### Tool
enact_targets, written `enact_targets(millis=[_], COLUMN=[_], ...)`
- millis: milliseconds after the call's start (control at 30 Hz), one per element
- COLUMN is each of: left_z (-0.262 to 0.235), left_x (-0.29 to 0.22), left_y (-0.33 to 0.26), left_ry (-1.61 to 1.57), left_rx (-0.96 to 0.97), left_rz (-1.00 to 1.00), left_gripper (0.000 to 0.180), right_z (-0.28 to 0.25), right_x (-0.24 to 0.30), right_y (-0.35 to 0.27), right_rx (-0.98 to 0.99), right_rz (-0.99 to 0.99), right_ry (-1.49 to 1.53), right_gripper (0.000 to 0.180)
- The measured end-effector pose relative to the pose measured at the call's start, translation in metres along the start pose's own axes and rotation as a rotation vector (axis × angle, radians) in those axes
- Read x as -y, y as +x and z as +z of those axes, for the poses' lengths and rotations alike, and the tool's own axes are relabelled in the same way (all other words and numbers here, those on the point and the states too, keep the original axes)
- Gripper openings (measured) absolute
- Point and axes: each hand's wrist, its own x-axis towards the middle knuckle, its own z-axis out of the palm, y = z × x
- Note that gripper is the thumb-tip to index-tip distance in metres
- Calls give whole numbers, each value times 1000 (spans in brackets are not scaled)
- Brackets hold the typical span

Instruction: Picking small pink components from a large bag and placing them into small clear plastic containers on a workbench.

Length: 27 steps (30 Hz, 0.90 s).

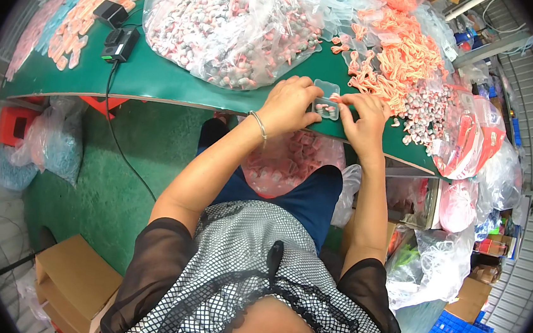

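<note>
A small clear plastic case [327, 91] with its lid swung up is held at the table's front edge. Inside its lower half lie small pink and grey plug-like pieces [326, 110]. My left hand [289, 107] grips the case from the left, thumb low and fingers at its upper side. From the right, my right hand [366, 117] reaches to the case with thumb and forefinger bent together at its rim. A bit of pinkish orange shows by those fingertips; what they pinch is too small to make out.
On the green table [178, 89] sit a large clear bag of grey-and-pink pieces [228, 30], orange cord bundles [403, 58], loose grey-and-pink pieces [425, 110] and a black charger [120, 44] with a hanging cable. Orange cases [103, 0] line the far left. A cardboard box [79, 277] stands below.
</note>
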Motion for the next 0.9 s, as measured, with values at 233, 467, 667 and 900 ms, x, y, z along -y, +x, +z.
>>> enact_targets(millis=[233, 467, 667, 900], left_z=[1, -2, -1, 1], left_x=[-2, -2, -2, -2], left_y=[3, -2, -2, -4], left_ry=[-77, -33, -32, -47], left_rx=[8, 10, -17, 3], left_rz=[-47, -15, 3, -18], left_gripper=[45, 42, 40, 52], right_z=[5, 5, 13, 16], right_x=[6, 5, -21, -25], right_y=[2, -4, 15, 15], right_rx=[128, 170, 159, 224], right_rz=[-121, -109, 62, 188], right_ry=[-93, -56, -90, 295], right_gripper=[10, 18, 25, 20])
